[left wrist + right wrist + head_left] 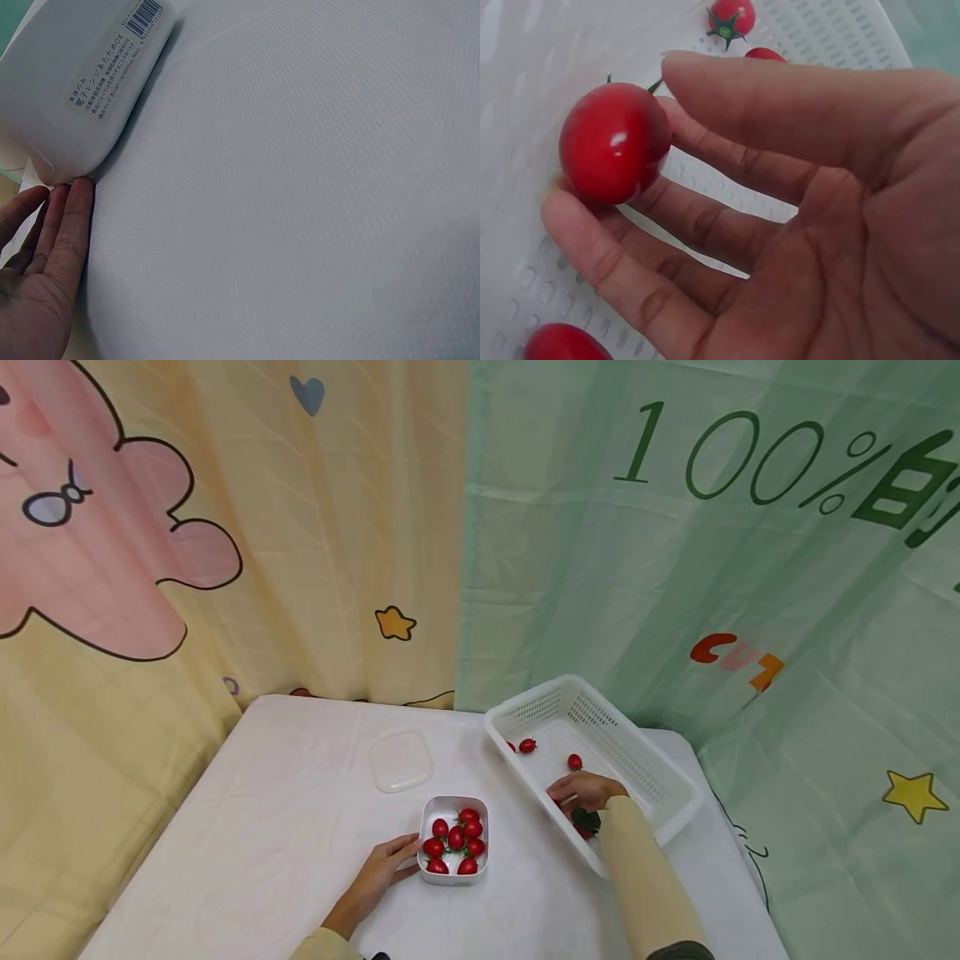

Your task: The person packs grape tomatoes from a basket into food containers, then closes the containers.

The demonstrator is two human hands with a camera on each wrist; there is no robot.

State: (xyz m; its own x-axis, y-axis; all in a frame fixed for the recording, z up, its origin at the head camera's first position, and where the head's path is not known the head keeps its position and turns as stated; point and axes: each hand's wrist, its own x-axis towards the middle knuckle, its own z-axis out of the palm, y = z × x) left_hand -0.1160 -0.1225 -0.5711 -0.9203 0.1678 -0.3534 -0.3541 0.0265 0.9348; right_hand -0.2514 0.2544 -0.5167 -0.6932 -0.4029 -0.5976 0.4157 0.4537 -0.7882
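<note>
My left hand (386, 868) touches the left side of a small white square container (452, 879), its fingers fairly straight. In the left wrist view the fingertips (79, 187) meet the container's bottom corner, near a printed label. Several red cherry tomatoes (456, 837) lie inside the container. My right hand (588, 791) is inside a white perforated basket (637, 752), near its left wall. In the right wrist view its thumb and curled fingers hold one cherry tomato (615, 142) with a green stem end.
A translucent square lid (401, 762) lies on the white table (300, 793) behind the container. More cherry tomatoes, one (528, 746) near the far left wall and another (575, 762) past my right hand, lie in the basket. Printed curtains (375, 527) hang behind the table.
</note>
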